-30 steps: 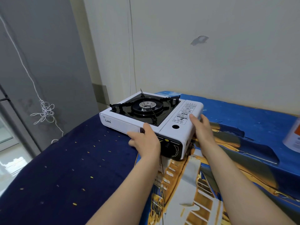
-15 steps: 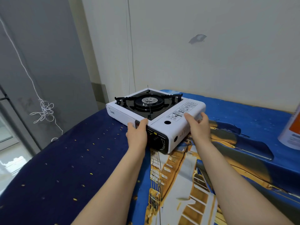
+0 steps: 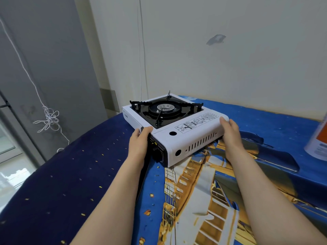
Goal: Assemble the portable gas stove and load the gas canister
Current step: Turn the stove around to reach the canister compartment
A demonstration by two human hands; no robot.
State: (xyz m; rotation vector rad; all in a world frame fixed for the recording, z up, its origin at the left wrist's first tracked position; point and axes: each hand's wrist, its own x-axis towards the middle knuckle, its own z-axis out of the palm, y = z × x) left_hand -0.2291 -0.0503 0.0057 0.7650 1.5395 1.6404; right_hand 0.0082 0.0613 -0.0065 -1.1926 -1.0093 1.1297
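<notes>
Our left grip (image 3: pixel 139 144) and right grip (image 3: pixel 230 133) clasp the ends of the white stove (image 3: pixel 194 137), black burner (image 3: pixel 165 108) uppermost; it sits on blue printed cloth (image 3: pixel 70 183) by a pale wall (image 3: pixel 230 68).

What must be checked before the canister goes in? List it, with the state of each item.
1. Stove flat on the blue cloth: ok.
2. Pan support seated, prongs up, around the burner: ok.
3. Compartment lid open: not ok, it lies closed.
4. Hands free: not ok, left hand grips the front corner, right hand grips the far end.
5. Gas canister nearby: ok, stands at the right edge of view, partly cut off.
6. Control knob off: cannot tell.
</notes>
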